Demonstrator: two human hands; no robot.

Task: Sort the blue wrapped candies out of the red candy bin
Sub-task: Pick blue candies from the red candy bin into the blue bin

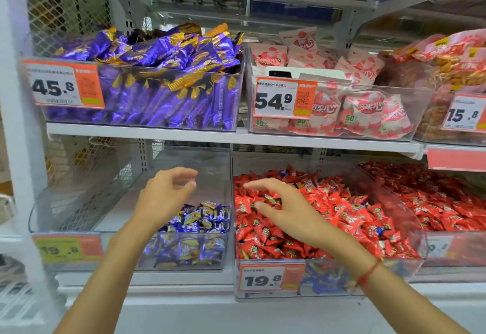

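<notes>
R hand [282,208] is over the red candy bin [326,278], thumb and forefinger pinching one small wrapped candy [272,199], wrapper dark/blue-ish w/ gold, colour blurred so can't tell for sure. L hand [168,194] hangs above the clear bin [131,252] just left of the red candy bin, fingers loosely curled, holding nothing. That clear bin has a small heap of blue wrapped candies [200,222] in its front right corner, next to the wall shared w/ the red candy bin. Red candies [315,218] fill the red candy bin; a few blue ones show among them and low behind its front wall near the 19.8 price tag [271,277]. Red string bracelet [368,274] on R wrist. White metal shelf [236,136] runs above the red candy bin, carrying a purple-wrapper bin [142,91] up-left, pink strawberry packs [342,107] straight above. More red candies to the right.
</notes>
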